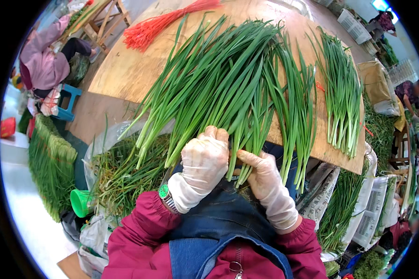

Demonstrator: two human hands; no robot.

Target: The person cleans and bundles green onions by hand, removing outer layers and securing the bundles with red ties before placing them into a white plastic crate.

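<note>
A broad pile of long green garlic chives [219,74] spreads over the wooden table, pale stem ends toward me. My left hand [202,162], in a whitish glove with the fingertips bare, is closed in a fist over the stems at the pile's near edge. Beside it, my right hand [267,179], gloved the same way, has its thumb and fingers at the pale ends of a small bunch; part of its fingers is hidden behind the stems. A separate bundle of garlic chives [342,97] lies on the table's right side.
Red ties [153,28] lie at the far left of the wooden table [121,76]. Below its near edge, a plastic-lined container [125,172] holds loose trimmings. A green cup [80,202], a blue stool [69,101] and stacked chives [51,162] stand left. Other people sit farther off.
</note>
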